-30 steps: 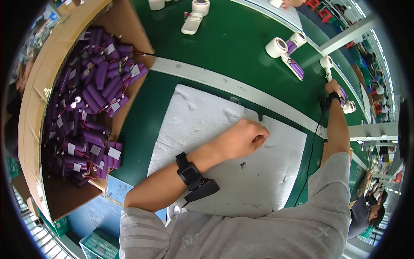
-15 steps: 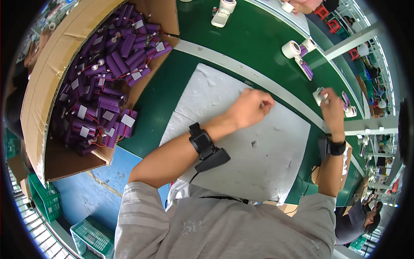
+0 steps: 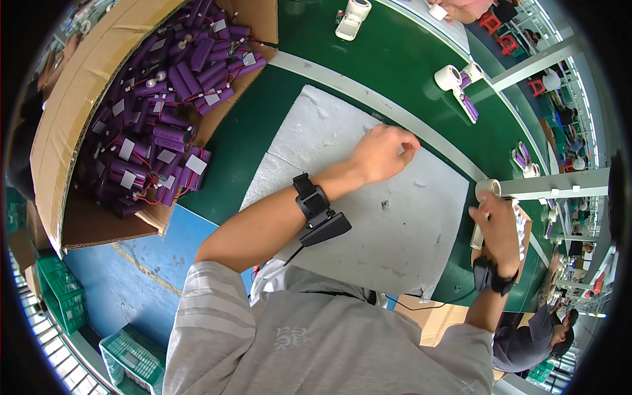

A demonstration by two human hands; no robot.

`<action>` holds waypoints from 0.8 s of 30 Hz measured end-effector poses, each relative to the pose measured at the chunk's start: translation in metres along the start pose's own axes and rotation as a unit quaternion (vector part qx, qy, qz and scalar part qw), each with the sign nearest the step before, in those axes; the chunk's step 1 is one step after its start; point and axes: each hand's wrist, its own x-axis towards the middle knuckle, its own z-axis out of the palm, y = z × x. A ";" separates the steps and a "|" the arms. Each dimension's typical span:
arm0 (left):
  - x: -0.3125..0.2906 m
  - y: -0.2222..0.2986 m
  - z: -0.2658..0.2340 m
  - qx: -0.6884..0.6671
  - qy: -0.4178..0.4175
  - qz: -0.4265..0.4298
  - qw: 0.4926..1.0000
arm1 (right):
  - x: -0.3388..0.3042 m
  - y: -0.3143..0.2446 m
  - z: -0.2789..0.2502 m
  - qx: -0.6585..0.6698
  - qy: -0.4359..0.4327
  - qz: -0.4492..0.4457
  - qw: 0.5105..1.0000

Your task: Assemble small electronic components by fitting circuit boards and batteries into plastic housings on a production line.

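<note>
My left hand [image 3: 385,153] is over the white foam sheet [image 3: 368,217]. Its fingers are curled in toward the thumb, and I see nothing in them. On the right, my right hand [image 3: 498,227] is closed on a white plastic housing with a round ring end [image 3: 488,189]. The palm and fingers hide much of the housing, which shows above the fingers and beside the wrist. A black strap with a dark device sits on each of my wrists.
To my left stands a large cardboard box [image 3: 99,240] heaped with purple battery packs [image 3: 171,135]. White housings [image 3: 349,26] and units with purple packs [image 3: 461,92] lie across the green table [image 3: 388,59]. An open box [image 3: 523,240] stands beyond my right hand; a person [image 3: 540,339] sits farther right.
My right hand has come nearer to me, bringing the white housing from the table's far right. My left hand stays over the foam sheet, shifted only slightly.
</note>
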 end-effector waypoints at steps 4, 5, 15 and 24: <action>0.009 0.005 -0.023 -0.011 0.113 -0.042 0.993 | 0.109 -0.054 0.012 0.149 -0.088 -0.128 0.977; 0.012 0.005 -0.032 -0.010 0.161 -0.057 0.985 | 0.140 -0.065 0.022 0.151 -0.089 -0.151 0.973; 0.017 -0.054 -0.140 0.470 0.396 -0.136 0.777 | 0.321 -0.153 0.126 0.079 0.144 -0.283 0.945; 0.010 -0.059 -0.149 0.515 0.247 -0.199 0.796 | 0.205 -0.109 0.086 0.139 0.058 -0.221 0.964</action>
